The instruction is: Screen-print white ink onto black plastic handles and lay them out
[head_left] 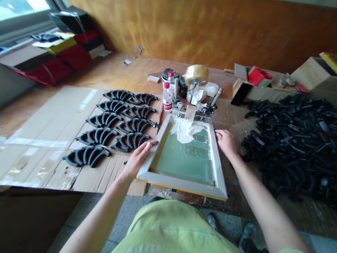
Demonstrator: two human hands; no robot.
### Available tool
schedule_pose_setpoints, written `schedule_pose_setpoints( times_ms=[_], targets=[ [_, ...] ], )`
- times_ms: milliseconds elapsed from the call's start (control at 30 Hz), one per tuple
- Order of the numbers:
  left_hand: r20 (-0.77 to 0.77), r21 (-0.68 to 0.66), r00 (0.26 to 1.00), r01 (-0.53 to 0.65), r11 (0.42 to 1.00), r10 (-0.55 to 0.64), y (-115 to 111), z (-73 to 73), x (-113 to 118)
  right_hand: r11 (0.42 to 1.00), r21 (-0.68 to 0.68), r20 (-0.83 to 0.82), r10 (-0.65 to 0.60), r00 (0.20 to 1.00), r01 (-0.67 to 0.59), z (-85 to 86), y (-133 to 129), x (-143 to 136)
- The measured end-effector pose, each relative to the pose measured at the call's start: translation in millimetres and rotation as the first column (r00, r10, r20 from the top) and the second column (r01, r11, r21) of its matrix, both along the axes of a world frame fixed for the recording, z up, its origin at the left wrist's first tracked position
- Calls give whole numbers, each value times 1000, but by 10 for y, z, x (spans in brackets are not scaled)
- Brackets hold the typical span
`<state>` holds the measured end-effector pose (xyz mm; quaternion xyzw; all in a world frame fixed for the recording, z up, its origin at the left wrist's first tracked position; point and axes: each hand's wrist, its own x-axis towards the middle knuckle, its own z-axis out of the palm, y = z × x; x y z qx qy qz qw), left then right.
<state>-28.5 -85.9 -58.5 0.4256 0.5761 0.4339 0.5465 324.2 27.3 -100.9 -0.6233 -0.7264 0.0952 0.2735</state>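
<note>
L grip pinching silkscreen at L rail; R grip at R rail, can't tell if pinched. It's over tabletop front edge. I'd move both sides evenly, w/o twist, so wht ink won't run.

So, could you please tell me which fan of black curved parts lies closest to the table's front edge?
The frontmost fan in the left column; it lies alone, while the other fans sit farther back in pairs.
</note>
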Motion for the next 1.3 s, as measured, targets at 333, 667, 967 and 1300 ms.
schedule_pose_setpoints(
  times_ms=[333, 667, 967, 1300],
  targets=[
    [-225, -105, 972, 37, 994, -59, -100, -1003, -20, 943, -147, 342, 331, 879, -298, 168, 463, -1077],
    [-211, -82, 977, 14, 997, -31, -129, -972, -23, 751, -151, 259, 658, 707, -643, 189, 79, -808],
    [-112, -116, 994, 4, 993, -17, -123, -714, 8, 808, -71, 165, 588, 792, -585, 153, 19, -842],
    [132, 56, 990, -46, 997, 39, 143, 329, -6, 991, 12, 10, -131, 991, 131, 434, 820, -292]
  ],
)
